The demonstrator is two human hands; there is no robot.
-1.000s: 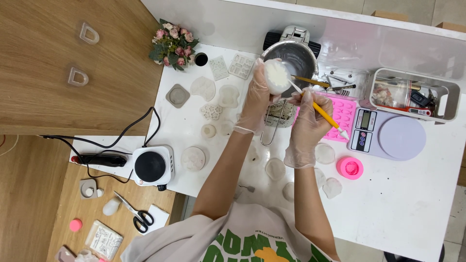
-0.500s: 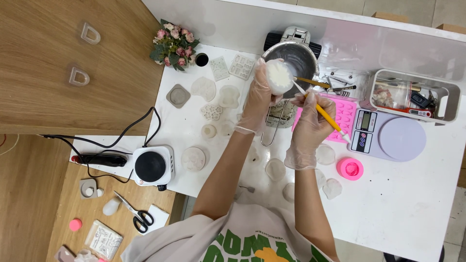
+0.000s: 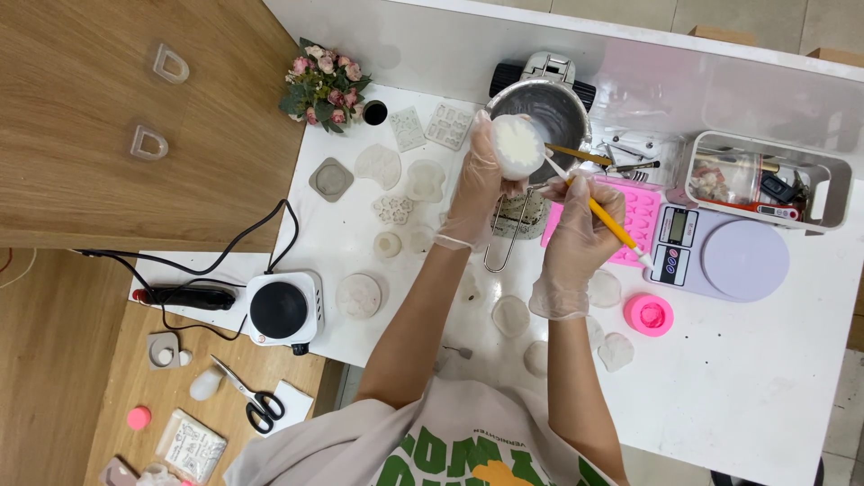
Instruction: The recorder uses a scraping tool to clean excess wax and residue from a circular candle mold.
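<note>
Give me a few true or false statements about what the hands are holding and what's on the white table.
1. The left hand holds a round white mould. True.
2. The right hand holds scissors. False: it holds a yellow-handled tool; the scissors lie on the lower wooden surface.
3. Both hands wear clear gloves. True.
4. The small hot plate sits beside the scale. False: it is at the table's far left edge, the scale at the right.
5. A metal pot stands beyond the hands. True.

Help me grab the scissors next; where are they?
In the head view, the scissors lie lower left on the wooden floor, just below the small hot plate.
</note>
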